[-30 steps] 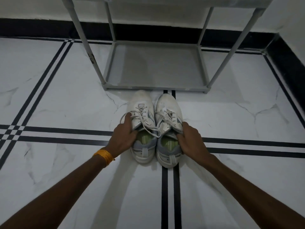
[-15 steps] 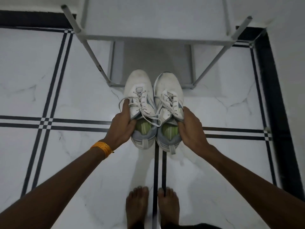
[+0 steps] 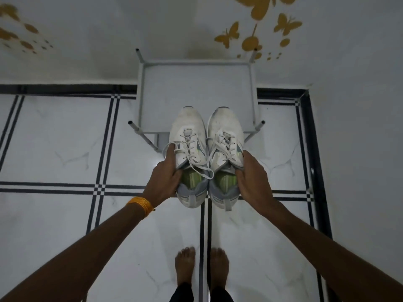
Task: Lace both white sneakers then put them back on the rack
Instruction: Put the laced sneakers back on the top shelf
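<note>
Two white sneakers with grey heels and green insoles are held side by side in the air, toes pointing away from me. My left hand (image 3: 164, 179) grips the left sneaker (image 3: 189, 136) at its outer side by the collar. The right sneaker (image 3: 224, 136) is gripped the same way by my right hand (image 3: 250, 182). Both are laced, and loose lace ends hang over the collars. The toes hover over the front edge of the grey rack's top shelf (image 3: 196, 88), which stands against the wall.
The floor is white marble tile (image 3: 54, 138) with black stripe lines. My bare feet (image 3: 200, 264) stand below the shoes. The white wall behind the rack carries gold butterfly stickers (image 3: 257, 29). A black skirting strip (image 3: 316, 149) runs along the right.
The sneakers have been lifted off the floor and carried up and forward over the rack's top shelf. The view rose as I stood up; my feet came into sight.
</note>
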Demonstrator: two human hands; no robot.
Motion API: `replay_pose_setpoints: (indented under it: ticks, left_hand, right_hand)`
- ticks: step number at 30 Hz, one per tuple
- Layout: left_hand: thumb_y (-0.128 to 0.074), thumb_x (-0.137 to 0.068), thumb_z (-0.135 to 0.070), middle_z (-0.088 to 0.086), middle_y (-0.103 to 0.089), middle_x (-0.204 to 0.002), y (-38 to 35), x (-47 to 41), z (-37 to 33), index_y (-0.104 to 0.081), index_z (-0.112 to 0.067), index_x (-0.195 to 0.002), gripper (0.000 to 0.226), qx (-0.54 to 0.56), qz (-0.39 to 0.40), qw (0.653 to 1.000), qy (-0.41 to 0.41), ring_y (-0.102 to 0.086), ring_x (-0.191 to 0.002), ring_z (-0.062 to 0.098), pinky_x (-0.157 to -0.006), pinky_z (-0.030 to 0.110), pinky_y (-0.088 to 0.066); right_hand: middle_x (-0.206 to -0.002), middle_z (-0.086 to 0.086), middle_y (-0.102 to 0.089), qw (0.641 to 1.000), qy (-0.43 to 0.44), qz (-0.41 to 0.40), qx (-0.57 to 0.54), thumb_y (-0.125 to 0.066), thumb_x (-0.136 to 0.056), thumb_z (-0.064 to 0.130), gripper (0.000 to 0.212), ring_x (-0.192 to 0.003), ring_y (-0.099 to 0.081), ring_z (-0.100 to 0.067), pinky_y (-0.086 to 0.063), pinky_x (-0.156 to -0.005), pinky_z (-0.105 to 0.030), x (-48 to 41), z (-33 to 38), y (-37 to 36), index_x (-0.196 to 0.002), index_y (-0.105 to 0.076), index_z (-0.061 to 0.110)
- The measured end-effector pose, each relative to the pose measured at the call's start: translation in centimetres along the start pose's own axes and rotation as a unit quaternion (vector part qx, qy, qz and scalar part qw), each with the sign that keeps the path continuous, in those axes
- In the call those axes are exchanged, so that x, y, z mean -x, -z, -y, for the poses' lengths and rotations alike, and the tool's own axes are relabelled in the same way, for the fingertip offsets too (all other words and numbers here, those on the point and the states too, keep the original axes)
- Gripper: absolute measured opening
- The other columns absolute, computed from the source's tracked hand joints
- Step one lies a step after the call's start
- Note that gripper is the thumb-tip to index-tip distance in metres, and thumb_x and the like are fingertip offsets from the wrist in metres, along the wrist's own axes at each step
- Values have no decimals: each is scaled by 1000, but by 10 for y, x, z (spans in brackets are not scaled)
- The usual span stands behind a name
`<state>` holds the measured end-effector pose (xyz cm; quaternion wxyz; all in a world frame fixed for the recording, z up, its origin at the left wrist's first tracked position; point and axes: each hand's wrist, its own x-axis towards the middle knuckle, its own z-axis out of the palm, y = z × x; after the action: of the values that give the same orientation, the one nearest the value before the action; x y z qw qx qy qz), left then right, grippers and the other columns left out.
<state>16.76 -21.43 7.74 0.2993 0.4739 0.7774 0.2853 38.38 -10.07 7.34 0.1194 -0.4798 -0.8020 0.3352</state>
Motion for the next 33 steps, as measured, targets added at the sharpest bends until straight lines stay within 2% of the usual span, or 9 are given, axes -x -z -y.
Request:
replay_pose_setpoints:
  ticks: [3, 8, 12, 16, 19, 25, 30, 33]
  left_hand:
    - [-49, -95, -10, 19, -64, -120, 26, -42, -16, -15, -13, -150, 64, -2, -9, 1000, 0, -67, -92, 37, -80, 40, -56]
    - [-47, -92, -9, 20, -66, -116, 44, -116, -4, -14, -13, -149, 66, -1, -14, 1000, -7, -68, -89, 38, -81, 48, -59]
    - [-49, -90, -7, 21, -66, -115, 45, -179, 20, -13, -10, -150, 70, -17, 3, 1000, -6, -67, -91, 41, -83, 44, -56]
    - [-51, -91, -4, 26, -65, -116, 43, -229, 45, -10, -5, -152, 73, -26, 23, 999, 9, -65, -96, 42, -83, 37, -50]
    - [-50, -92, -5, 27, -63, -121, 39, -258, 65, -9, -6, -152, 73, -25, 42, 999, 9, -64, -100, 43, -89, 41, -52]
    - [-48, -93, -7, 31, -62, -120, 26, -291, 105, -6, -7, -154, 74, -57, 92, 994, 26, -63, -103, 45, -93, 49, -51]
    - [-48, -94, -9, 30, -60, -125, 18, -298, 112, -4, -10, -154, 75, -54, 100, 993, 35, -62, -105, 44, -95, 49, -50]
    - [-49, -94, -9, 29, -59, -127, 15, -300, 111, -3, -9, -154, 76, -56, 104, 992, 43, -62, -106, 44, -95, 48, -50]
  right_hand:
    - [-120, -14, -60, 1000, 3, 3, -5, -46, -93, 7, 40, -103, -60, -28, -52, -88, -41, -42, 18, 17, -133, -44, 5]
    - [-116, -15, -60, 1000, 7, -1, 7, -47, -94, 11, 38, -100, -60, -28, -53, -83, -38, -124, 27, 15, -132, -44, 4]
    - [-116, -16, -60, 999, -7, 17, 26, -44, -91, 15, 41, -101, -59, -31, -53, -85, -46, -188, 25, 3, -130, -45, 5]
    - [-117, -17, -59, 997, -44, 41, 48, -43, -91, 16, 39, -104, -58, -33, -50, -87, -44, -237, 23, -13, -128, -46, 4]
    - [-119, -17, -59, 996, -58, 51, 49, -47, -92, 10, 39, -106, -58, -33, -49, -88, -42, -262, 16, -31, -130, -45, 3]
    - [-125, -17, -57, 992, -91, 73, 37, -48, -94, 11, 43, -112, -57, -33, -48, -95, -41, -288, -4, -66, -136, -42, 4]
    - [-123, -20, -57, 996, -70, 59, 20, -44, -94, 18, 46, -109, -58, -35, -50, -93, -48, -292, -23, -79, -135, -42, 0]
    - [-121, -17, -58, 992, -86, 94, 21, -53, -95, 24, 42, -108, -58, -32, -50, -92, -45, -303, -28, -79, -132, -44, 5]
